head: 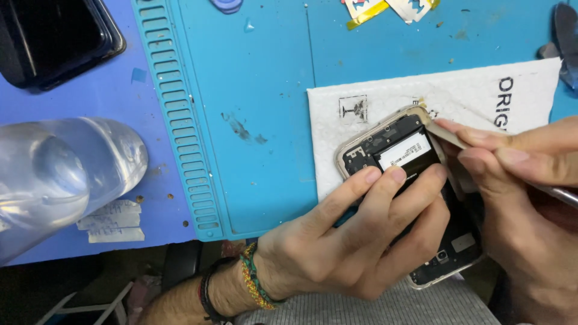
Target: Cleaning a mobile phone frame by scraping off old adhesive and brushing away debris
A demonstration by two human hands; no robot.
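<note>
Gold-rimmed opened phone (402, 157) — left hand (355, 241) fingers (394, 180) pressing its battery (410, 151) — right hand (530, 198) pinching metal tool (563, 195).

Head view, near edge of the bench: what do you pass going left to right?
Clear plastic bottle → white paper labels → ribbed edge of the blue work mat → left hand on the opened gold-framed phone → right hand with a thin metal tool.

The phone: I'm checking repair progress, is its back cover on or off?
Off: the phone shows its bare battery and dark inner parts inside the gold frame.
</note>
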